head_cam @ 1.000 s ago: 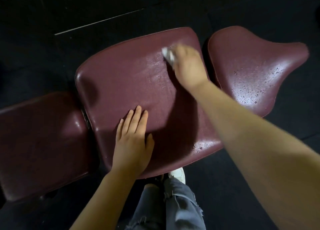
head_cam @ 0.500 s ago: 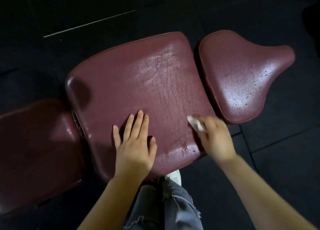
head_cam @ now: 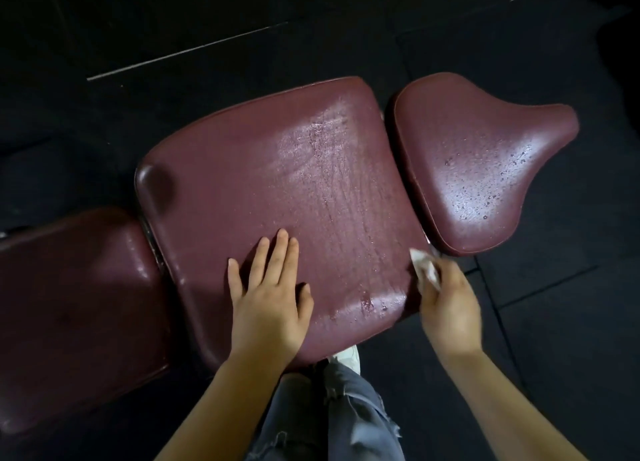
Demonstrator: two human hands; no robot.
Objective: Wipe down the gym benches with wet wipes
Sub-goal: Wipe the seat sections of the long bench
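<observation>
Middle pad (head_cam: pixel 277 190): maroon vinyl, squarish, rounded corners; wet sheen and fine streaks across the right half; droplets near the near-right corner; dark dent at the far-left corner.

Seat pad (head_cam: pixel 478 162): maroon, saddle-shaped, tapering to the right; set just beside the right edge of the middle pad, narrow gap between; beaded with droplets.

Left pad (head_cam: pixel 69 304): maroon, darker in shade, just beside the left edge of the middle pad, metal showing in the gap; partly cut by the frame edge.

Left hand (head_cam: pixel 268 297): flat, palm down, fingers straight, pressed on the near edge of the middle pad; nothing grasped.

Right hand (head_cam: pixel 450 304): at the near-right corner of the middle pad, mostly off its edge; fingers curled round the wipe (head_cam: pixel 424 264).

Wipe: white, crumpled, held against the right edge of the middle pad, close to the gap before the seat pad.

Floor (head_cam: pixel 207 27): black tiles, thin pale line at far left.

Jeans (head_cam: pixel 332 412): grey, frayed, below the near edge; white shoe (head_cam: pixel 348 355) tip showing under the pad.
</observation>
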